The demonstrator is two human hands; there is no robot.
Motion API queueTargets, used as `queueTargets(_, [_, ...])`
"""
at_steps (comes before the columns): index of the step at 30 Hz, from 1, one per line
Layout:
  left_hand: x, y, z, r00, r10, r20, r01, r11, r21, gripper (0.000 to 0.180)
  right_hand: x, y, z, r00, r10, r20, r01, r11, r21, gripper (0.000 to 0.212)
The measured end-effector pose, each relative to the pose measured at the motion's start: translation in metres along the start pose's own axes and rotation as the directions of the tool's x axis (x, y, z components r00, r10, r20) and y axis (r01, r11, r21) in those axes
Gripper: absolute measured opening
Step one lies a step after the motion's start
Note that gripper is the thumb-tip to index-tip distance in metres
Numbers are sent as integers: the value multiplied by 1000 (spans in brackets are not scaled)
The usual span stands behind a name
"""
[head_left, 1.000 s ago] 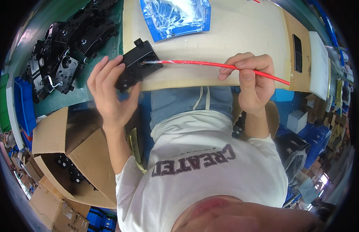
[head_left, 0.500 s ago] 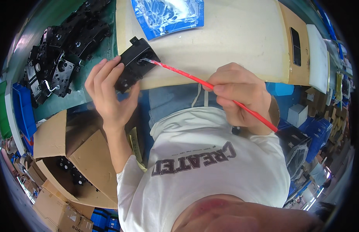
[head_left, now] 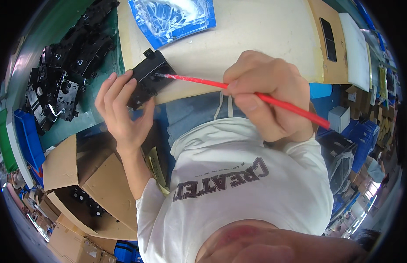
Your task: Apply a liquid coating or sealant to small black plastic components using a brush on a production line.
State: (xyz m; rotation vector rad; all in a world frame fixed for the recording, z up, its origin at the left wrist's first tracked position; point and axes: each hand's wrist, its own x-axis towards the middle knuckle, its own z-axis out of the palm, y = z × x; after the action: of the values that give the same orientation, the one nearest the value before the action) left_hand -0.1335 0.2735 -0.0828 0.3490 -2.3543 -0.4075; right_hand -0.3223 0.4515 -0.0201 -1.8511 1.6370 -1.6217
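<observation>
A cluttered workshop (head_left: pixel 368 103) is surrounding us, and before us a long green-topped workbench (head_left: pixel 87 105) is carrying a wide cream-coloured flat board (head_left: pixel 256 37). Below the bench, to our left, an opened brown cardboard box (head_left: pixel 60 164) is standing with its flaps spread, and small black parts (head_left: pixel 87 202) are showing inside it. On the green surface to the left, a heap of black moulded housings (head_left: pixel 87 57) is lying in a jumble. Toward the far side of the board, a bright blue shallow tray (head_left: pixel 184 37), smeared with white paste, is resting.

With our left hand (head_left: pixel 124 109) we are holding one black box-shaped housing (head_left: pixel 146 72) at the board's near left corner. This hand is staying loosely curved, its fingers lying against the housing's left side and its thumb bracing near the lower edge. The housing is slanting diagonally across the corner; whether the board is bearing its weight, we cannot tell.

With our right hand (head_left: pixel 269 94) we are pinching a long thin red rod (head_left: pixel 199 80) firmly between thumb and fingers, its butt end jutting out beyond the hand. The rod's whitish, smeared tip (head_left: pixel 161 75) is meeting a dark recess in the housing's upper face; how deep it is going, we cannot tell.
</observation>
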Motion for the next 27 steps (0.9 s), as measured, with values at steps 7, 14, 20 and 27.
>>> queueTargets(7, [2, 0, 1, 1000, 6, -14, -5, 1000, 4, 57, -16, 2, -11, 962, 134, -236, -101, 984, 146, 7])
queueTargets(14, [-2, -9, -7, 994, -108, -29, 109, 994, 4, 60, -19, 16, -28, 473, 446, -760, 170, 800, 575, 17])
queueTargets(20, [0, -9, -7, 988, -149, -42, 147, 988, -44, 61, -4, 52, -8, 788, 182, -588, -206, 978, 27, 10])
queueTargets(27, [-4, -2, -10, 985, -172, -27, 171, 985, -15, 64, 7, 77, 17, 813, 255, -524, -289, 957, 17, 7])
